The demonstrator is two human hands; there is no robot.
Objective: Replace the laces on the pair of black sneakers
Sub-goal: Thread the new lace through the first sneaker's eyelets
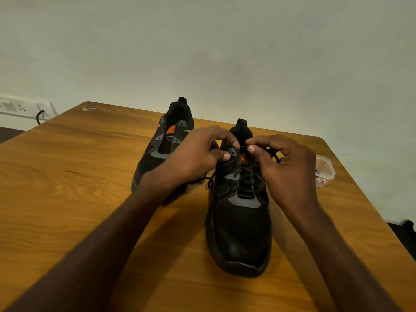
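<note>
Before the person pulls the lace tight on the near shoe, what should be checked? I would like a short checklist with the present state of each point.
1. Left hand grips the near shoe at its top eyelets: ok.
2. Right hand pinches the lace: ok.
3. Lace crosses the lower eyelets of the near shoe: ok.
4. Lace has passed through the top eyelet: cannot tell, fingers hide it.
5. Loose lace end lies free on the table: ok.
6. Far shoe is laced: not ok, no lace shows.
</note>
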